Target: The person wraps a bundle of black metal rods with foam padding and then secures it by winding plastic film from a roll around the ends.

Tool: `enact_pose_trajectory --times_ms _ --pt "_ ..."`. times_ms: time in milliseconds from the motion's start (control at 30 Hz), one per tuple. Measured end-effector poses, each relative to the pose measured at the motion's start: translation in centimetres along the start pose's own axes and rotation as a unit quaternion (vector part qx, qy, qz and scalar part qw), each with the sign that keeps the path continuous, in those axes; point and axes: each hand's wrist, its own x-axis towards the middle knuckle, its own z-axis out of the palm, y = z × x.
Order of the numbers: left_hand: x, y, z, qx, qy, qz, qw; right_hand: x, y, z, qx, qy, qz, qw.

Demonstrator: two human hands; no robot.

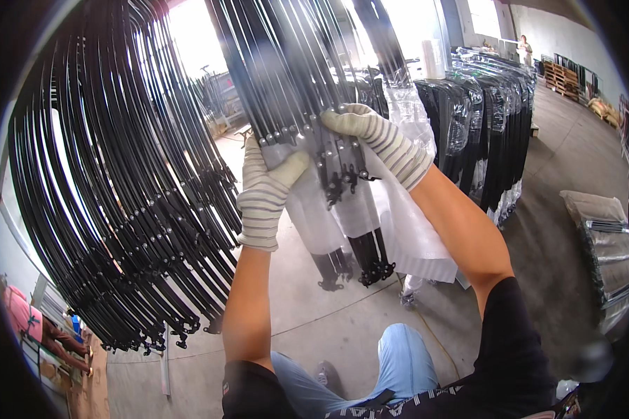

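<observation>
Both of my hands wear white gloves with grey stripes. A bundle of thin black metal rods [279,63] hangs in front of me, with small silver rivets along its lower part. White foam sheet [304,209] lies behind and around the bundle's lower end. My left hand [265,188] is closed on the sheet's left edge, its thumb in front and its fingers partly hidden behind. Higher up, my right hand [381,136] closes around the right side of the rods and the sheet. Black hinged ends [342,181] dangle between my hands. Other black ends [370,258] stick out below the foam.
A dense row of hanging black rods [133,174] fills the left. Plastic-wrapped black bundles [475,119] hang at the right. A wrapped flat stack [601,244] lies on the floor farther right. Wooden pallets [562,78] stand far off. A person in pink [24,311] is at the lower left.
</observation>
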Motion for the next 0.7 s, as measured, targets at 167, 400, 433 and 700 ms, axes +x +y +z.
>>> enact_pose_trajectory --times_ms 167,400,433,700 --pt "-1.0 -4.0 1.4 0.106 0.112 0.106 0.982 1.1 2.3 0.0 -0.075 0.059 0.007 0.995" --pt "-3.7 -10.2 -0.7 0.008 0.053 0.177 0.983 0.7 3.1 0.4 -0.224 0.047 0.051 0.972" --pt "-3.5 -10.2 -1.0 0.003 0.046 0.179 0.983 0.7 3.1 0.7 -0.229 0.043 0.047 0.971" --pt "-2.7 -11.2 0.4 -0.074 0.07 0.147 0.984 1.1 5.2 3.0 -0.351 0.18 -0.105 0.913"
